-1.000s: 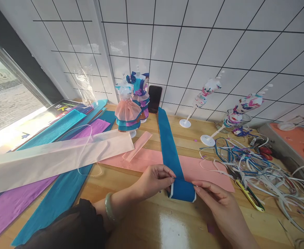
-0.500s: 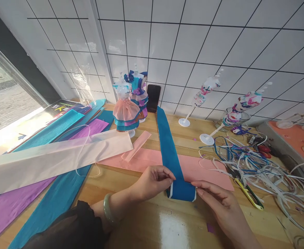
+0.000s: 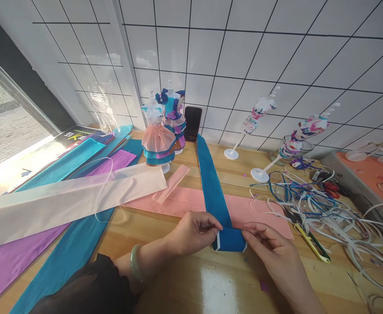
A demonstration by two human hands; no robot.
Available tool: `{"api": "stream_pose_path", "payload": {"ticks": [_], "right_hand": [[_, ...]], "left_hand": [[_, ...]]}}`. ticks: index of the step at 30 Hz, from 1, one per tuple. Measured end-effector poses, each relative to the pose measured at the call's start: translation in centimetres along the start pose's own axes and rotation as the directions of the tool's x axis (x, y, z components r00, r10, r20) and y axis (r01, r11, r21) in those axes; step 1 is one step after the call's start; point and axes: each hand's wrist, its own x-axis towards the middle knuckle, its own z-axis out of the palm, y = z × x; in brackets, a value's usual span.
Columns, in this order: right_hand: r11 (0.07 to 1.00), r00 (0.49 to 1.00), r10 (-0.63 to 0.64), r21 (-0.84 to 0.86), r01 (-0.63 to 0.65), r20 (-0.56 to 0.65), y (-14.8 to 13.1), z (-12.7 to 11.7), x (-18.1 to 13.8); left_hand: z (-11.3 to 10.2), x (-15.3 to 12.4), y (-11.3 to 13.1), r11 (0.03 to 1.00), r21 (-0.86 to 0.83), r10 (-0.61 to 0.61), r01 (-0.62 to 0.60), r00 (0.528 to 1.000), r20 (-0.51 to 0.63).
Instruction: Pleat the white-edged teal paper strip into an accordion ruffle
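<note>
A long blue crepe-paper strip (image 3: pixel 211 183) runs from the back wall toward me across a pink paper sheet (image 3: pixel 259 211). Its near end is folded into a short flap (image 3: pixel 231 240) with a white edge. My left hand (image 3: pixel 193 231) pinches the flap's left side with closed fingers. At the flap's right corner my right hand (image 3: pixel 269 250) pinches it with curled fingers. A green bangle (image 3: pixel 135 264) sits on my left wrist.
Pale, purple and teal paper strips (image 3: pixel 63 200) cover the left of the wooden table (image 3: pixel 211 283). Two dressed mini mannequins (image 3: pixel 160 135) and a phone (image 3: pixel 192 123) stand at the back. Two bare mannequins (image 3: pixel 259 113), tangled ribbons (image 3: pixel 312 205), yellow snips (image 3: pixel 312 244) and an orange tray (image 3: pixel 371 174) lie right.
The folded flap of the blue strip has become shorter as both hands pinch it tighter, shifting slightly away from me. The view has tilted a little.
</note>
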Motion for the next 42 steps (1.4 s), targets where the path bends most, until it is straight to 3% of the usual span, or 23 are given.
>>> {"api": "stream_pose_path", "payload": {"ticks": [8,14,22,31,37,42], "right_hand": [[1.0,1.0,-0.016,-0.025,0.016,-0.015,-0.5,0.3,-0.1],[0.999,0.999,-0.027,-0.047,0.026,-0.022,-0.7,0.3,-0.4],[0.993,0.994,-0.08,-0.089,0.074,-0.071,-0.3,0.6,-0.6],[0.92,0.959,-0.282,-0.295,0.259,-0.038,0.0,0.7,-1.3],[0.88,0.94,-0.341,-0.359,0.31,-0.024,0.1,0.7,-1.2],[0.853,0.927,-0.376,-0.387,0.35,0.009,-0.1,0.7,-1.3]], "left_hand": [[0.0,-0.5,1.6,0.999,-0.035,-0.027,0.028,0.999,0.022],[0.2,-0.1,0.7,1.0,0.008,0.008,-0.007,0.999,-0.051],[0.2,0.2,0.7,0.997,-0.072,0.02,-0.026,0.996,-0.085],[0.1,-0.2,0.5,0.986,-0.163,-0.009,0.024,0.996,0.088],[0.2,-0.5,0.2,0.99,-0.136,0.063,-0.04,0.984,0.169],[0.0,-0.8,1.5,0.995,-0.102,0.01,0.006,0.987,0.163]]}}
